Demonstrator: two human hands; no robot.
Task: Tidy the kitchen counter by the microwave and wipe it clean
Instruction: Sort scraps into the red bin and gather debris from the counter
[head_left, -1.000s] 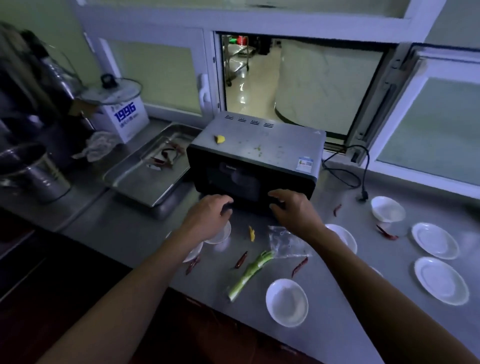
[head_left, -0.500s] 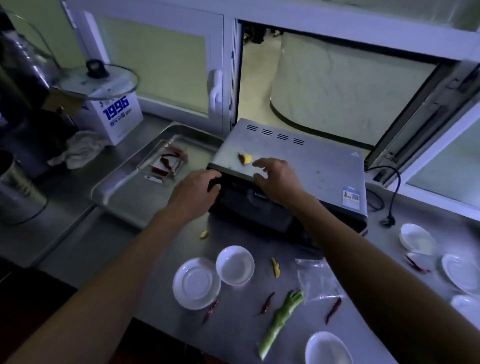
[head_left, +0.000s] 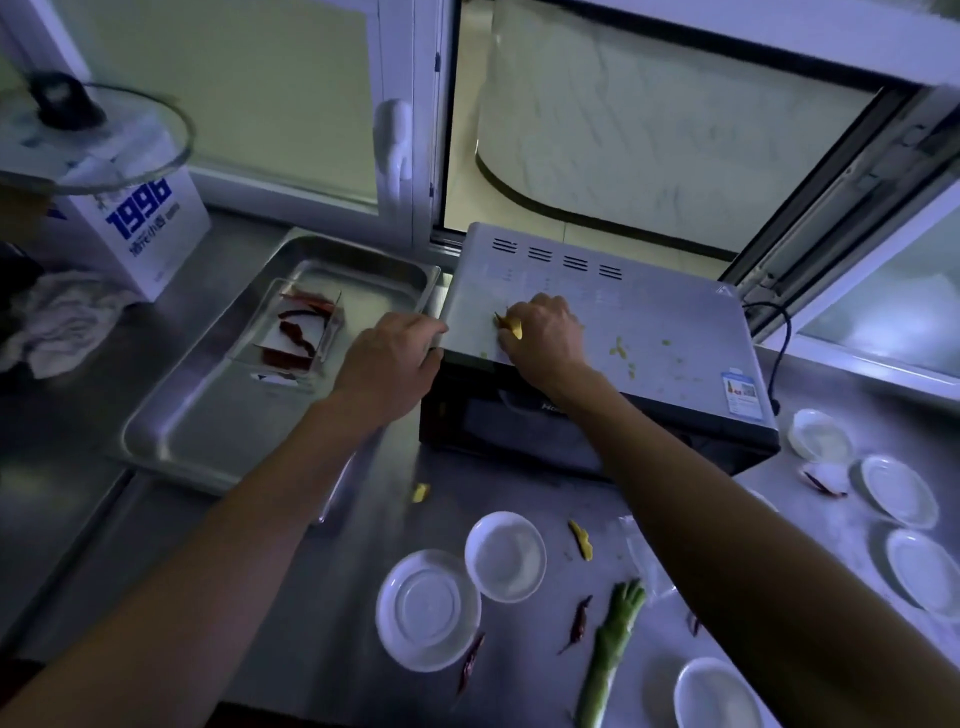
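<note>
Your right hand (head_left: 543, 332) pinches a yellow scrap (head_left: 514, 327) on the microwave (head_left: 649, 332) with its matte grey top; your left hand (head_left: 395, 358) grips its corner. Leftward, a steel tray (head_left: 197, 415) holds dried chillies (head_left: 296, 332).

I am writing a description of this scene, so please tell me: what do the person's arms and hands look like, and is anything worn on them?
Both arms are bare as far as the picture shows: no sleeves appear. The left hand and the right hand wear no gloves. I see no watch, bracelet or ring, though the dim light could hide a small one.
</note>
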